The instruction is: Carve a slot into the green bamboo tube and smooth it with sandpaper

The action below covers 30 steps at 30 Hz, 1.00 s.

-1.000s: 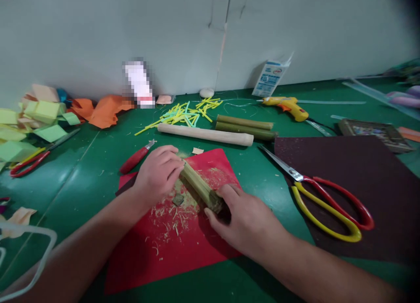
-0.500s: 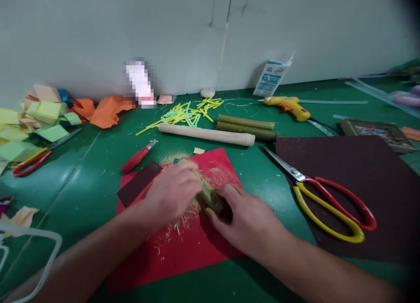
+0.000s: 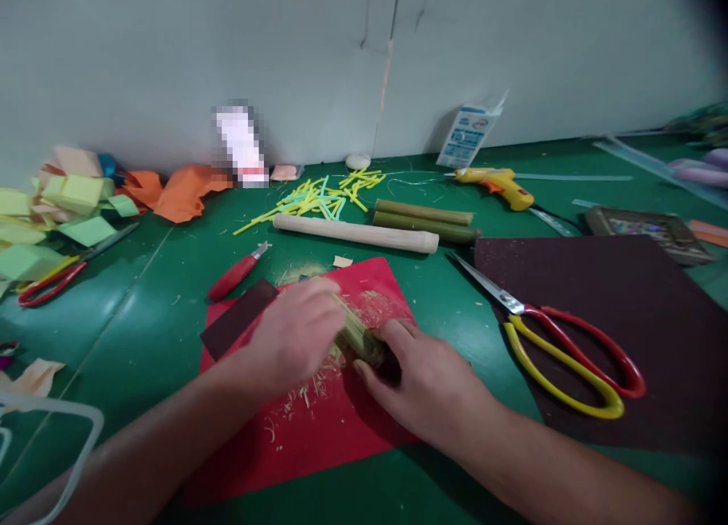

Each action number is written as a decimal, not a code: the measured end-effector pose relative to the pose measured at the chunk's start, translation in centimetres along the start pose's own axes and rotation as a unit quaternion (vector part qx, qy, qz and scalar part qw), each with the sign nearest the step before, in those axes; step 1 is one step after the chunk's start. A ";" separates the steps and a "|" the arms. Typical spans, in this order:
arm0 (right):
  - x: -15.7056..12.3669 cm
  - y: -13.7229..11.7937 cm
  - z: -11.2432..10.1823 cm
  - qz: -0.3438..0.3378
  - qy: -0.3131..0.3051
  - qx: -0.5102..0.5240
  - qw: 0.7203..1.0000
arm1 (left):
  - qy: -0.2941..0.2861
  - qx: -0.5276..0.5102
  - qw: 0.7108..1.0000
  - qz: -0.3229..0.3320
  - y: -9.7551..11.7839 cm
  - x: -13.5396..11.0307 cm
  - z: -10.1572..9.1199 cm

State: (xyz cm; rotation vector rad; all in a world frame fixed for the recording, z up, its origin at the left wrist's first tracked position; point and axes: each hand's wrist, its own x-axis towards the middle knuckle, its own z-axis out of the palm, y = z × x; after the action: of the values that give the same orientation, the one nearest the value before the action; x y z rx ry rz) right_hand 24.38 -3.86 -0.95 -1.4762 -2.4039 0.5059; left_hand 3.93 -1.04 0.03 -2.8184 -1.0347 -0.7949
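A short greenish bamboo piece [image 3: 361, 334] slants over a red sheet [image 3: 318, 449] strewn with pale shavings [image 3: 307, 392]. My right hand [image 3: 424, 377] grips its near end, thumb and fingers wrapped round it. My left hand [image 3: 301, 328] is closed over the far part of the bamboo and a little blurred. A small dark tip shows beyond its fingers; what it holds is mostly hidden. Under my left wrist a small dark brown piece of sheet [image 3: 239, 320] lies across the red one. A red-handled craft knife [image 3: 236, 273] rests behind it.
Behind lie a peeled pale stick [image 3: 356, 233], two green bamboo lengths [image 3: 426, 226] and cut yellow-green strips [image 3: 312, 199]. Scissors [image 3: 563, 343] rest on a large dark brown sheet [image 3: 654, 320] at right. A yellow glue gun [image 3: 497, 185] and folded papers [image 3: 73, 199] stand farther back.
The whole view has shifted very slightly. My left hand stays over the bamboo with a small blurred motion; my right hand keeps its grip.
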 end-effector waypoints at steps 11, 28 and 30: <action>0.1 -0.2 -0.5 0.038 -0.035 0.021 0.998 | -0.030 -0.026 0.999 -0.001 -0.2 0.0 0.0; 0.1 -0.2 -0.5 0.051 -0.029 0.037 0.998 | -0.029 -0.064 0.997 -0.016 1.8 -0.2 0.4; 0.1 -0.2 -0.4 0.054 -0.026 0.034 0.998 | -0.028 -0.071 0.997 -0.005 1.9 -0.2 0.4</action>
State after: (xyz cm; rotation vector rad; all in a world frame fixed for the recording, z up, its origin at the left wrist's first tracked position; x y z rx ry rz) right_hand 24.33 -3.76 -0.49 -1.5884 -2.3287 0.6518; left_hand 5.18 -2.55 -0.11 -2.9729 -1.0417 -0.8276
